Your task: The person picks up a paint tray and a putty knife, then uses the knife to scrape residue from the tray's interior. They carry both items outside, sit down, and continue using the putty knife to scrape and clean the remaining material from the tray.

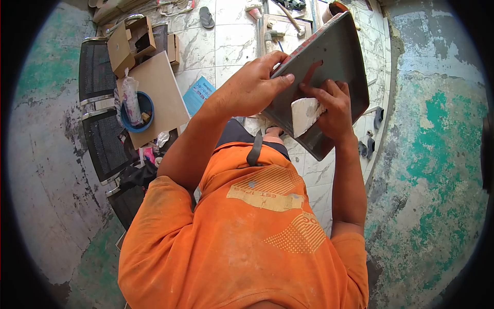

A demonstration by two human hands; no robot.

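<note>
While the left hand (252,85) grips the dark panel (342,54) firmly, the right hand (333,110), clasping the white wedge (305,116) at its thumb side, should keep pressure light.

patchy green-and-grey wall (46,139) at nine o'clock, peeling green-and-white wall (432,154) at three, black mesh chairs (95,72) with shiny metal frames towards ten, brightly lit, grey-veined white floor tiles (234,31) at twelve

Orange shirt (242,239) — "EST 17", remainder unclear
</note>
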